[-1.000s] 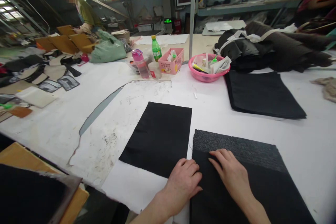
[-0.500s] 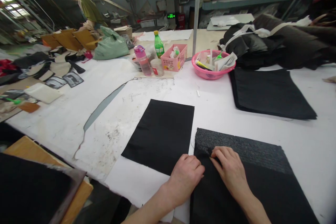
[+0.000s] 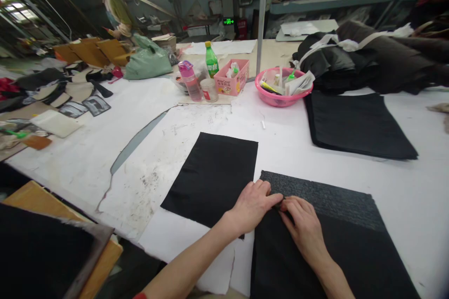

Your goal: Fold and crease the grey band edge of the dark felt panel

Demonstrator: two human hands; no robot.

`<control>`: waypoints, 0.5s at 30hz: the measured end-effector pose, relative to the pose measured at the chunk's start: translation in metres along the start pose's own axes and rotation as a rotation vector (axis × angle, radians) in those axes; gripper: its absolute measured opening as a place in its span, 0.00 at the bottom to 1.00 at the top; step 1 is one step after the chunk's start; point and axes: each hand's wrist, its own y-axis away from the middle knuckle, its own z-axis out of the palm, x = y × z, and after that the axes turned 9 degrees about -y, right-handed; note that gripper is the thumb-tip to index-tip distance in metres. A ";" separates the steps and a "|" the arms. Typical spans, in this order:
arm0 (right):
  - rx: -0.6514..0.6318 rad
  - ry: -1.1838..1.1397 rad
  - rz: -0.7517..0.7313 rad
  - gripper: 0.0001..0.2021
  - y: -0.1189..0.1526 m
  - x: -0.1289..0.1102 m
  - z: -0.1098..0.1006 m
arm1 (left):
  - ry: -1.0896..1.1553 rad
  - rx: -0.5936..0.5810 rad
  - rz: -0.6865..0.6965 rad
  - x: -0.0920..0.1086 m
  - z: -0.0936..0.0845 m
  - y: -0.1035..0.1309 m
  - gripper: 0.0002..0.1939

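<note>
A black fabric panel (image 3: 351, 252) with a mottled dark-grey strip (image 3: 326, 191) along its far edge lies before me, apparently on top of other layers. My left hand (image 3: 253, 205) is closed at the panel's left edge, its thumb reaching right toward my other hand. My right hand (image 3: 303, 224) pinches the panel where black meets grey, and a small fold is raised between the hands. The fingertips partly hide what is gripped. Just left lies a smaller black fabric piece (image 3: 217, 173), flat on the white-covered table (image 3: 287, 145), its near right corner partly under my left forearm.
A stack of black fabric (image 3: 361, 124) sits at the right, below a dark bundle (image 3: 354, 56). Further back are a pink basin (image 3: 280, 99), a pink box (image 3: 233, 83), a green bottle (image 3: 211, 60) and a pink-lidded bottle (image 3: 191, 85). A person (image 3: 119, 11) stands far left.
My left hand has moved up and right along the panel's edge, its thumb now close to my right fingers. My right hand stays nearly in place. The person at the back has shifted slightly.
</note>
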 end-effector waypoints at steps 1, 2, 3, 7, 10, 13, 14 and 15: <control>0.001 -0.003 0.005 0.05 0.000 0.000 0.000 | 0.007 -0.013 0.017 -0.002 -0.002 -0.001 0.05; 0.002 -0.006 0.009 0.05 0.001 0.000 0.001 | 0.013 -0.027 0.030 -0.003 -0.003 -0.002 0.04; 0.003 -0.010 0.014 0.05 0.001 0.000 0.001 | 0.015 -0.041 0.040 -0.004 -0.004 -0.004 0.02; 0.018 -0.020 0.025 0.04 0.002 0.001 0.002 | -0.012 -0.055 0.057 -0.009 -0.002 -0.008 0.04; 0.037 -0.028 0.036 0.04 0.002 0.001 0.002 | -0.040 -0.053 0.045 -0.014 0.000 -0.008 0.09; 0.052 -0.041 0.056 0.03 0.002 0.000 0.002 | -0.063 -0.041 -0.023 -0.019 -0.002 -0.002 0.14; 0.053 -0.044 0.060 0.03 0.002 0.000 0.002 | -0.061 -0.025 -0.047 -0.019 -0.003 0.000 0.16; 0.054 -0.045 0.061 0.02 0.002 0.000 0.002 | -0.050 -0.003 -0.067 -0.018 -0.004 0.002 0.17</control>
